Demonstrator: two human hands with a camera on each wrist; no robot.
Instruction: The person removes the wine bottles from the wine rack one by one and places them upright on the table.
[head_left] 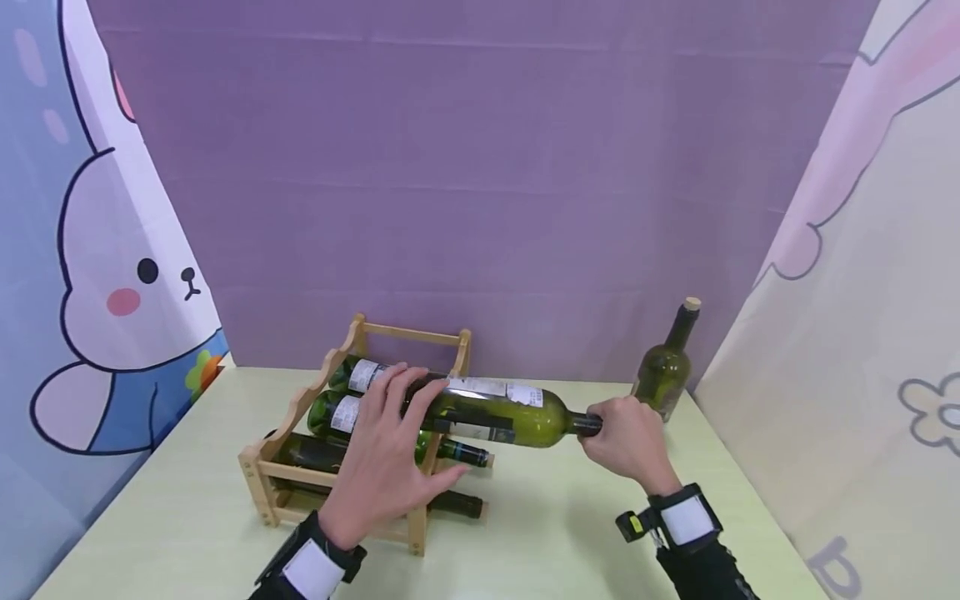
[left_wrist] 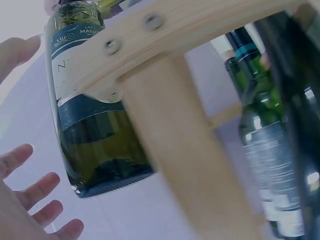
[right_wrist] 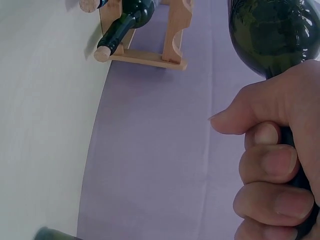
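A green wine bottle [head_left: 551,419] lies nearly level in the air above the right side of the wooden wine rack [head_left: 337,477]. Its dark neck is gripped by my right hand [head_left: 628,442], the fingers curled round it in the right wrist view too. My left hand [head_left: 386,458] is held near the bottle's base end, over the rack, with fingers spread and the thumb apart. In the left wrist view a gap shows between those fingertips [left_wrist: 50,185] and a labelled bottle [left_wrist: 102,155]. The left hand hides part of the rack.
Several corked bottles lie in the rack, among them a dark one [head_left: 311,452] and a green one [head_left: 321,414], with necks out to the right. Another corked bottle [head_left: 663,371] stands upright at the table's back right. A purple cloth [head_left: 510,183] hangs behind.
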